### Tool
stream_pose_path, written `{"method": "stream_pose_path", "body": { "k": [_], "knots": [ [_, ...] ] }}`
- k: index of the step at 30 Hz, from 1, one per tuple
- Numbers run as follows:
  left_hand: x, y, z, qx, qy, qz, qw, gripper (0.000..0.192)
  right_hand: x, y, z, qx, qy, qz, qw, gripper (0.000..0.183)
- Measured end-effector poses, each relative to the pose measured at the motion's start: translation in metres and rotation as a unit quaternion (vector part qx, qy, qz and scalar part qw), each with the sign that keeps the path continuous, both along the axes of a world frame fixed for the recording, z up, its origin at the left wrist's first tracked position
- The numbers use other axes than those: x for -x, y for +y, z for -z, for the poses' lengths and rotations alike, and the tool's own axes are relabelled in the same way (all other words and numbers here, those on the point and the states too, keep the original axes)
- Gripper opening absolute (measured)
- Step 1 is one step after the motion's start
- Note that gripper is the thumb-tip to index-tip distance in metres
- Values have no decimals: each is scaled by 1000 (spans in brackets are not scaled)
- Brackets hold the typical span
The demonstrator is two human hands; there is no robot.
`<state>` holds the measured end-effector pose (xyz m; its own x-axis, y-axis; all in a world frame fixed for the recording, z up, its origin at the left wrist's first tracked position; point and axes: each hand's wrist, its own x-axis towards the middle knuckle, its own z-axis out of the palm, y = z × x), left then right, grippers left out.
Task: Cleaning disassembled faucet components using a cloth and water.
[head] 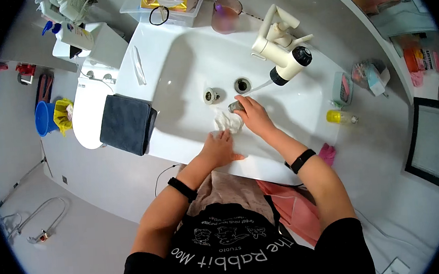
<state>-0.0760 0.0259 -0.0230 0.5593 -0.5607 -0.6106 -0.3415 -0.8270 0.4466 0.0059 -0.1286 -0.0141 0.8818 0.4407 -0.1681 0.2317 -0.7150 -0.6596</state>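
Note:
Over the white washbasin (187,116), my right hand (254,115) holds a small greyish cylindrical piece (235,106) between thumb and fingers, its far side hidden by the hand. Water runs from the head of the cream faucet (285,68) towards the open drain hole (242,85). My left hand (218,148) rests at the basin's front edge, its fingertips at a crumpled wet white cloth or tissue (228,121). Whether the fingers grip it I cannot tell. A round drain fitting (209,96) lies on the basin floor, left of the drain hole.
A folded dark grey towel (125,123) lies at the counter's left front, beside the toilet (90,116). Behind the basin stand a clear plastic bin (191,19) and a cup (226,16). At the right are a soap dish (341,88) and a yellow-ended bottle (339,117).

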Motion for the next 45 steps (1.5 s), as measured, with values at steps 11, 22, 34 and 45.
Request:
{"method": "stream_pose_path", "body": {
  "k": [11,22,34,45],
  "knots": [
    [-5,-4,2,23,-19,9,1000,97,9,-26,60,82,16,-160,984,44],
    [-4,-8,2,32,-13,-2,999,98,3,-26,61,132,-14,-127,983,46],
    [-3,-4,6,39,-26,2,999,97,-28,-42,40,-318,425,276,801,30],
    [-6,3,6,29,-13,15,999,96,-42,-51,-4,-530,518,270,614,19]
  ]
}}
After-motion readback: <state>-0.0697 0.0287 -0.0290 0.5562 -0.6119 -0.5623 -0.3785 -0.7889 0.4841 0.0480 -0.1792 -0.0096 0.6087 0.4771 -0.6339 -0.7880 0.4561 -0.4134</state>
